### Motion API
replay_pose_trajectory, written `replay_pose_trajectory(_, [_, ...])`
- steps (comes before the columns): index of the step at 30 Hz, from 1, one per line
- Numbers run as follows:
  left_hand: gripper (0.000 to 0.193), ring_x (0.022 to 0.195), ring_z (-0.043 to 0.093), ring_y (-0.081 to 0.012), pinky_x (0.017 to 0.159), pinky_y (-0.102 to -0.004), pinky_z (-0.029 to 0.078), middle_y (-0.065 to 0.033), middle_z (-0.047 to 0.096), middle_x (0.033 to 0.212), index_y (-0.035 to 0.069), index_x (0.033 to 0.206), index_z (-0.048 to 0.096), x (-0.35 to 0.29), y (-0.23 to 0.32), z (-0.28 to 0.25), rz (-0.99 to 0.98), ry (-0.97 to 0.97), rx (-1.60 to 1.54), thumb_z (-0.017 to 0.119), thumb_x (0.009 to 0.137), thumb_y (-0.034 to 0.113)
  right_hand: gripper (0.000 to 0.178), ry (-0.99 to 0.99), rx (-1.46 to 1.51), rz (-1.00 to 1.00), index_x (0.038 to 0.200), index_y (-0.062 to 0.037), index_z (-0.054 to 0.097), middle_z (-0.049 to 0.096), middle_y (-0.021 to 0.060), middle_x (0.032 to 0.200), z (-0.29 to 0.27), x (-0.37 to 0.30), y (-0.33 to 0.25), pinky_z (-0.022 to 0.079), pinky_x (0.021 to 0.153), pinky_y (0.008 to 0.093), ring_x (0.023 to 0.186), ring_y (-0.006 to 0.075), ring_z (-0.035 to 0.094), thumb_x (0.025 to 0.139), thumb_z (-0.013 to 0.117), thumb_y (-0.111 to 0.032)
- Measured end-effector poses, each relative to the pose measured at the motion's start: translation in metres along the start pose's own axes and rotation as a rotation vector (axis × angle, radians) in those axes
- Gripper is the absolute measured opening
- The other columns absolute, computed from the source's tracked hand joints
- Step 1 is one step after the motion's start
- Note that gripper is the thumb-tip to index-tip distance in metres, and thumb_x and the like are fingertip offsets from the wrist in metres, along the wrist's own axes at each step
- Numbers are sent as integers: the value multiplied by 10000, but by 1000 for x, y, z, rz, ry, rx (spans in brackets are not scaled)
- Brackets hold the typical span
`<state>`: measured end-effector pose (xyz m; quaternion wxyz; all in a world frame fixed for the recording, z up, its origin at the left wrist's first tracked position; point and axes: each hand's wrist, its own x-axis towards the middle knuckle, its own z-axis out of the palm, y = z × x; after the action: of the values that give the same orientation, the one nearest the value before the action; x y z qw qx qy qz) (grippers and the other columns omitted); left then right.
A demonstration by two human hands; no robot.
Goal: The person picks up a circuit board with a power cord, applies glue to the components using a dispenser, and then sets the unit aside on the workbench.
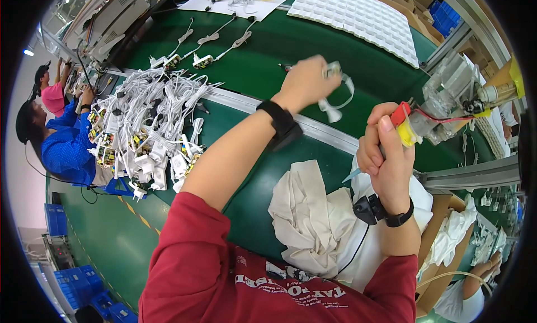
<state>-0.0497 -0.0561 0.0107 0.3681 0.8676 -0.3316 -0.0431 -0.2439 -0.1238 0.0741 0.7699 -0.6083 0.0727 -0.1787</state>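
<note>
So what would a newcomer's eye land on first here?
Probably the big tangled heap of white corded adapters at the left. Next, perhaps the left hand, stretched out beyond the metal rail with a small white-corded piece at its fingers. Then the crumpled cream cloth near the red shirt, below the raised right hand.

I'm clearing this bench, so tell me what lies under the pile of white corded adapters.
Green bench top shows right of the pile, so it probably continues beneath. Anything under the middle is covered by tangled white cables and cannot be seen.
</note>
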Motion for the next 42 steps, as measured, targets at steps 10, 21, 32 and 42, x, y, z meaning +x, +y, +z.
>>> replay_pose_trajectory(10, [251, 831, 636, -141, 586, -262, 503, -76, 656, 877, 54, 1074, 477, -86, 19, 4, -338, -220, -1218, 506, 889, 220, 213, 22, 11, 6, 949, -65, 456, 293, -42, 496, 0, 3, -4, 218, 356, 208, 378, 35, 245, 972, 441, -277])
replay_pose_trajectory(21, [397, 1053, 592, -193, 710, -286, 565, -105, 540, 1219, 61, 1309, 363, -152, 15, 52, -339, -775, -1391, 465, 926, 85, 215, 144, -45, -65, 954, -78, 439, 286, -41, 477, -12, 19, 8, 199, 350, 215, 363, 41, 230, 973, 428, -292])
replay_pose_trajectory(32, [422, 1085, 571, -195, 742, -300, 574, -107, 543, 1223, 67, 1316, 359, -154, 15, 49, -314, -779, -1428, 463, 910, 16, 133, 51, 133, -87, 940, -66, 455, 377, -36, 520, -19, 18, 17, 236, 383, 208, 408, 30, 298, 929, 515, -184])
replay_pose_trajectory(42, [417, 1040, 582, -160, 719, -292, 567, -81, 550, 1187, 66, 1285, 380, -153, 17, 49, -346, -781, -1449, 454, 883, -21, 260, 153, -119, -61, 868, -106, 368, 286, -47, 458, -8, 19, 7, 179, 340, 212, 352, 39, 217, 975, 397, -342])
